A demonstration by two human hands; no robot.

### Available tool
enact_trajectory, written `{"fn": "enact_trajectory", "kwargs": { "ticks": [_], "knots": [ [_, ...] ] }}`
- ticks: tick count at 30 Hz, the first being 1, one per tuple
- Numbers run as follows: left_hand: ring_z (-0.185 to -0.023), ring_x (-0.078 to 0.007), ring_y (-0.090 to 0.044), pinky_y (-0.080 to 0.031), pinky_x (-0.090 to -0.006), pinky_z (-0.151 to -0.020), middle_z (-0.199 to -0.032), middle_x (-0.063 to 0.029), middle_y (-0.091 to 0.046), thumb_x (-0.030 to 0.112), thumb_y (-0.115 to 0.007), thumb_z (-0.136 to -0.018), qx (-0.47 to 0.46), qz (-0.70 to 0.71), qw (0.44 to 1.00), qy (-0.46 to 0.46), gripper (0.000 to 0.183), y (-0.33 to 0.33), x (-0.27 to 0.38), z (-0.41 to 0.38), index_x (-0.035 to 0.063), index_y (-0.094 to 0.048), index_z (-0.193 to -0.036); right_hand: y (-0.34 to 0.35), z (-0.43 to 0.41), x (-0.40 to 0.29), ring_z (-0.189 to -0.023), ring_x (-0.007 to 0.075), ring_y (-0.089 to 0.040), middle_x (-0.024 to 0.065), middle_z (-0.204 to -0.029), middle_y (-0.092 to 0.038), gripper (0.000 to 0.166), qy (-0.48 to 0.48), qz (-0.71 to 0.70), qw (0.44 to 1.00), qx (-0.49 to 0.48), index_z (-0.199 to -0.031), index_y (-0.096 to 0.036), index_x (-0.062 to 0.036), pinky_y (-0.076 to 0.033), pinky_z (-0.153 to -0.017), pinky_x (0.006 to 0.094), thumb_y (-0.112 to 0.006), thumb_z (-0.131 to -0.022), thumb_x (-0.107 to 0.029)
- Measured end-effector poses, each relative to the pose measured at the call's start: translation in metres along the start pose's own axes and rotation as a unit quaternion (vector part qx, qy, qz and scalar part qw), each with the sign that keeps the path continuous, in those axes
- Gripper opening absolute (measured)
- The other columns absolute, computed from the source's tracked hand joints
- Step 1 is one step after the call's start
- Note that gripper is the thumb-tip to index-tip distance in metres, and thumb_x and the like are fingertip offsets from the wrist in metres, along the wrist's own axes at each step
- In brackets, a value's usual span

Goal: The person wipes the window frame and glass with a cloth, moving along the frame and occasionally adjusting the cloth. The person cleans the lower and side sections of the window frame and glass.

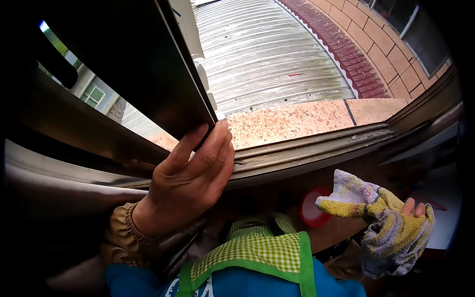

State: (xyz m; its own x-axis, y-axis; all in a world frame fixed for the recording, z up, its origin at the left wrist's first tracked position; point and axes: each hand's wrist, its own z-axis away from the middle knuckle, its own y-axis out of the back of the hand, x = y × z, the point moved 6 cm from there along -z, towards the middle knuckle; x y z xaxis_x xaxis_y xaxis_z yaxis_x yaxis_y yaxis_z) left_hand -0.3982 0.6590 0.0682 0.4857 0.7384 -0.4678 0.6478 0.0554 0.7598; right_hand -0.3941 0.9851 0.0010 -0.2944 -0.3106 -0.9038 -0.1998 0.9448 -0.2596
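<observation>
My left hand [193,178] grips the lower end of a dark window sash frame [182,81], with the thumb on one side and the fingers around its edge. On its wrist is a gathered brown sleeve cuff [124,226]. To the right of the window opening, my right hand [413,208] holds a bunched yellow and lilac terry cloth [397,226]. Two fingertips show among its folds; the cloth hides the rest of that hand. Between the hands runs the metal window track [315,144], worn and spotted with pale residue.
Outside lie a speckled stone ledge [289,122] and a corrugated metal roof [274,63], beside a tiled wall [386,44]. Below the sill, a red-rimmed bucket [315,208] stands on the floor. A grey curtain or cloth [74,189] hangs at left. I wear a green checked apron [252,252].
</observation>
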Motion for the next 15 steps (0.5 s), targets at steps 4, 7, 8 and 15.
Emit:
{"fn": "enact_trajectory", "kwargs": {
  "ticks": [4, 7, 8, 15],
  "knots": [
    [-0.096, -0.0238, -0.067, -0.059, -0.0343, -0.082, -0.091, -0.0075, -0.066, 0.003, -0.070, -0.077, 0.095, 0.277, 0.956, 0.003, 0.023, 0.006, 0.009, 0.012, 0.0014, -0.072, -0.100, 0.001, 0.023, -0.028, -0.093, 0.0307, -0.066, 0.0225, -0.099, -0.062, 0.036, 0.051, -0.005, 0.998, 0.020, -0.115, -0.054, 0.0027, -0.057, -0.085, 0.0417, -0.067, -0.094, -0.024],
    [-0.095, -0.0299, -0.067, -0.059, -0.0362, -0.080, -0.102, -0.0162, -0.066, 0.004, -0.079, -0.073, 0.013, 0.487, 0.867, 0.106, 0.044, -0.017, 0.042, 0.030, -0.0025, -0.066, -0.114, -0.036, 0.007, 0.009, -0.099, 0.0271, -0.064, 0.0200, -0.106, -0.063, 0.043, -0.063, -0.012, 0.998, -0.007, -0.120, -0.055, 0.0020, -0.055, -0.089, 0.0379, -0.070, -0.092, -0.028],
    [-0.100, -0.0344, -0.066, -0.057, -0.0397, -0.086, -0.112, -0.0180, -0.065, 0.009, -0.082, -0.074, -0.029, 0.565, 0.813, 0.135, 0.059, -0.032, 0.060, 0.036, -0.0024, -0.058, -0.127, -0.050, -0.002, 0.029, -0.104, 0.0243, -0.063, 0.0183, -0.112, -0.064, 0.049, -0.121, -0.013, 0.992, -0.030, -0.125, -0.056, 0.0011, -0.053, -0.093, 0.0346, -0.072, -0.090, -0.030],
    [-0.094, -0.0133, -0.065, -0.050, -0.0277, -0.083, -0.102, -0.0095, -0.071, 0.006, -0.069, -0.087, -0.067, 0.660, 0.613, 0.429, 0.027, -0.088, 0.107, 0.080, -0.0020, -0.061, -0.111, -0.130, -0.048, 0.042, -0.121, 0.0402, -0.056, 0.0213, -0.145, -0.045, 0.060, 0.037, 0.125, 0.914, -0.385, -0.138, -0.053, -0.0023, -0.049, -0.101, 0.0403, -0.069, -0.083, -0.020]
  ]
}}
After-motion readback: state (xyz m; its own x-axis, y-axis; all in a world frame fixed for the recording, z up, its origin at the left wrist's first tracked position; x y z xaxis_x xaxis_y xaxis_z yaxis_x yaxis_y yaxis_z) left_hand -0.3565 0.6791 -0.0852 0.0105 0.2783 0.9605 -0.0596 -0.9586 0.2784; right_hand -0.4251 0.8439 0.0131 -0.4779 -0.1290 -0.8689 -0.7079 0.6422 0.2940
